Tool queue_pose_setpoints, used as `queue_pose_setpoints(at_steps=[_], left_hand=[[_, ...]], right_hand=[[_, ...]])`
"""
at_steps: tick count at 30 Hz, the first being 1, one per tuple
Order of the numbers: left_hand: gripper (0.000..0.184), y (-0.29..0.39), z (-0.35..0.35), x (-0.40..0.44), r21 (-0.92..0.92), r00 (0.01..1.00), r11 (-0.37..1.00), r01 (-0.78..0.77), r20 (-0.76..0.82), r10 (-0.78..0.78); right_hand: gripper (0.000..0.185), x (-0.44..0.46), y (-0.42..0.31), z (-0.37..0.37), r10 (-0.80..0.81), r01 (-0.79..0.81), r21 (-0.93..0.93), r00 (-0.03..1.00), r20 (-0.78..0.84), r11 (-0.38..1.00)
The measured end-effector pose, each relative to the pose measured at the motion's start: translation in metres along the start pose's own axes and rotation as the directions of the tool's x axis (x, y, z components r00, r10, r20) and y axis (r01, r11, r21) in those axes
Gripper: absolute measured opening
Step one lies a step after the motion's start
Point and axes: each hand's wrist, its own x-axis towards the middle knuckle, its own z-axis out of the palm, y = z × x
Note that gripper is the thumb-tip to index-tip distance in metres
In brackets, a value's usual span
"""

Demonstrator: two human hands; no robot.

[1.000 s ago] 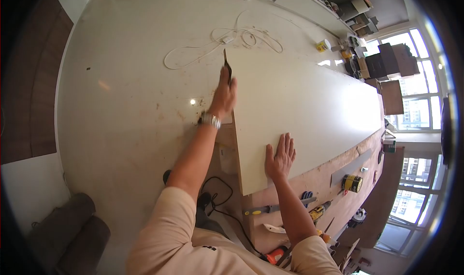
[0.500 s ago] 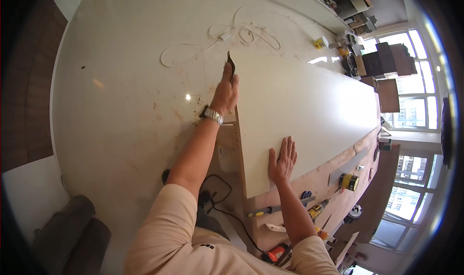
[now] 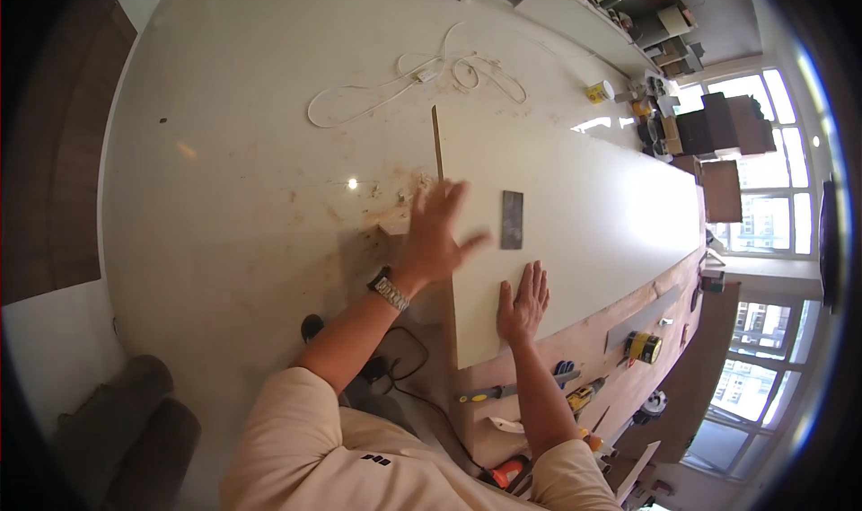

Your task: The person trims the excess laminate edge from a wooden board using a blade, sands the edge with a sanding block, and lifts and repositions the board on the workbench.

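Note:
A long white board (image 3: 575, 170) lies flat on a workbench, its narrow end and brown edge towards the left. Over that edge is my left hand (image 3: 435, 242), fingers spread and slightly blurred, holding nothing; a metal watch circles the wrist. On the board's face, just right of these fingers, rests a thin dark rectangular sheet (image 3: 512, 220) resembling sandpaper. My right hand (image 3: 525, 306) lies flat on the board near its front edge, fingers stretched out.
The wooden bench top (image 3: 539, 394) holds a level (image 3: 494, 392), a yellow drill (image 3: 585, 394), a tape roll (image 3: 644, 347) and an orange tool (image 3: 505, 471). A white extension cord (image 3: 426, 76) lies coiled on the dusty floor. Dark rolls (image 3: 135, 421) sit at lower left.
My left hand has let go of the dark sheet, which now lies on the board. That hand has drawn back towards me and opened. The right hand has stayed in place.

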Motion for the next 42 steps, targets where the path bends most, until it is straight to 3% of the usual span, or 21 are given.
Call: queue_pose_setpoints(at_steps=[1,4,7,16,19,22,28,40,42], left_hand=[[0.067,-0.017,0.004,0.005,-0.050,0.990,0.996,0.075,-0.113,-0.081],[0.045,-0.047,0.025,0.031,-0.196,0.898,0.915,0.351,-0.206,-0.389],[0.031,-0.052,0.044,0.042,-0.292,0.867,0.883,0.367,-0.236,-0.438],[0.024,-0.053,0.050,0.049,-0.380,0.800,0.808,0.449,-0.231,-0.553],[0.020,-0.054,0.049,0.052,-0.364,0.802,0.835,0.413,-0.288,-0.523],[0.018,-0.050,0.040,0.059,-0.369,0.772,0.778,0.509,-0.205,-0.602],[0.020,-0.072,0.047,0.065,-0.407,0.755,0.732,0.547,-0.137,-0.641],[0.026,-0.041,0.025,0.045,-0.709,0.676,0.460,0.534,0.033,-0.736],[0.026,-0.045,0.026,0.044,-0.583,0.714,0.589,0.560,-0.021,-0.699]], right_hand=[[0.071,-0.003,-0.001,0.002,0.005,-0.005,0.007,1.000,0.005,1.000],[0.071,0.001,0.000,0.000,0.010,-0.010,0.006,1.000,-0.002,1.000],[0.071,0.000,-0.001,-0.001,0.011,-0.011,-0.001,1.000,0.003,1.000],[0.072,0.000,0.001,-0.003,0.009,-0.009,0.019,1.000,-0.002,1.000],[0.072,0.001,0.000,-0.004,0.009,-0.009,0.010,1.000,-0.003,1.000],[0.070,0.000,0.001,-0.003,0.004,-0.004,-0.003,1.000,-0.008,1.000],[0.070,0.000,0.002,-0.002,0.001,0.000,0.002,1.000,-0.010,1.000],[0.070,0.000,0.001,-0.003,0.003,-0.003,-0.001,1.000,0.000,1.000],[0.070,0.000,0.001,-0.003,0.002,-0.002,0.003,1.000,0.000,1.000]])
